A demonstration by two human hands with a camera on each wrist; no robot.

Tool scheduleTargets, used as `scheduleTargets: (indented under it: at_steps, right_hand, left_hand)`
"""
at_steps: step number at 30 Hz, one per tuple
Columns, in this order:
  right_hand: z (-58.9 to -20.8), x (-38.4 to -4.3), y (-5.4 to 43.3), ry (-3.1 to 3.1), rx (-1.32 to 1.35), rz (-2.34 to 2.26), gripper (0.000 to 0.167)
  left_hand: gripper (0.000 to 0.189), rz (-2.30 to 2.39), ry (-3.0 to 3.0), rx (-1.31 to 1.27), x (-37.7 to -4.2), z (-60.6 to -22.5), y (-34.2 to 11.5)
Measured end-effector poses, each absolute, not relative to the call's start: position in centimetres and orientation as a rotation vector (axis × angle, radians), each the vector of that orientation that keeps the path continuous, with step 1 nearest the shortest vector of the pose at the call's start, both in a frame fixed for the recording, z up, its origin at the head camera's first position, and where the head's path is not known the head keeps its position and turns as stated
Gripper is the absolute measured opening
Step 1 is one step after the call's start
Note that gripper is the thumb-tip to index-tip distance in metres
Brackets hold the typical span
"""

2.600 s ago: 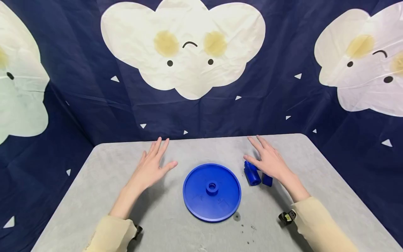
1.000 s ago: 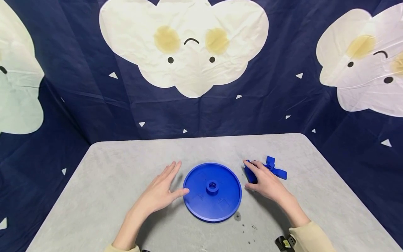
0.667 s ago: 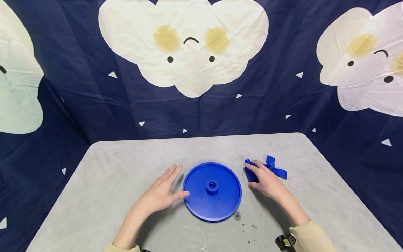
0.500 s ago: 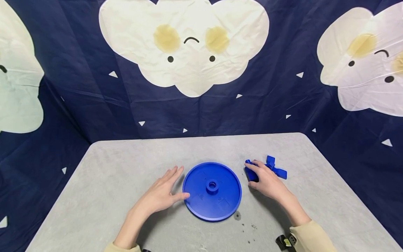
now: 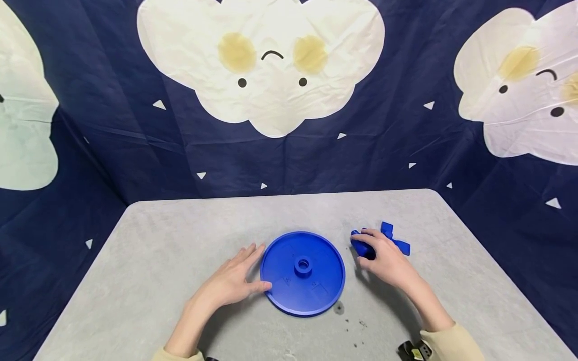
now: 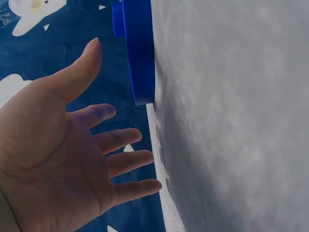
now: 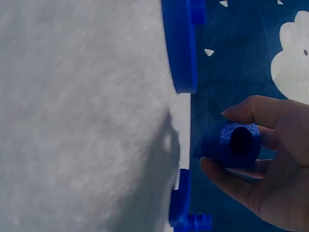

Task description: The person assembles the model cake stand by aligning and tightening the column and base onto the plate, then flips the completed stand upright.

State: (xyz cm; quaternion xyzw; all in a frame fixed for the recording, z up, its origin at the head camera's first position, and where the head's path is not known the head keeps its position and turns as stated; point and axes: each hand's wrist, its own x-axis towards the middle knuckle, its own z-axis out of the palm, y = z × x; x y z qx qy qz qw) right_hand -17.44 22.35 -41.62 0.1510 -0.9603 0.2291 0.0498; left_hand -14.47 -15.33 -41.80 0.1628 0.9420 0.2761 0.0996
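Observation:
A round blue disc point(image 5: 302, 298) with a raised rim and a hollow hub at its centre lies on the grey table. My left hand point(image 5: 230, 281) is at its left edge, fingers extended and thumb spread; the left wrist view has the palm facing the disc with a gap between. To the right of the disc, my right hand point(image 5: 390, 260) grips a blue hollow cylindrical piece point(image 7: 215, 145) between thumb and fingers. The piece's round opening shows in the right wrist view, and it looks raised off the table. Just behind that hand lies a blue piece with flat blades point(image 5: 402, 246), partly hidden.
The grey table point(image 5: 158, 240) has rounded far corners. Dark specks point(image 5: 356, 331) mark its surface near the disc. A navy curtain point(image 5: 253, 160) printed with white clouds and triangles hangs behind and at both sides.
Both hands have come down from above the table. The left moved to the disc's edge. The right closed round the blue hollow piece and has tilted it slightly; the disc has stayed put.

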Motion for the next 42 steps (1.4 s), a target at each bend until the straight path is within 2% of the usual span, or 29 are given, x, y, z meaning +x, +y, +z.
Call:
scheduleTargets:
  at_steps: [22, 42]
  right_hand:
    - [-38.2, -16.4, 20.7, -2.685, 0.318, 1.26, 0.04]
    - [-38.0, -16.2, 17.2, -2.529, 0.33, 1.732, 0.04]
  left_hand:
    - [0.086, 0.774, 2.795, 0.405, -13.9, -42.0, -14.8]
    - [0.08, 0.628, 2.81, 0.377, -13.7, -41.7, -14.1]
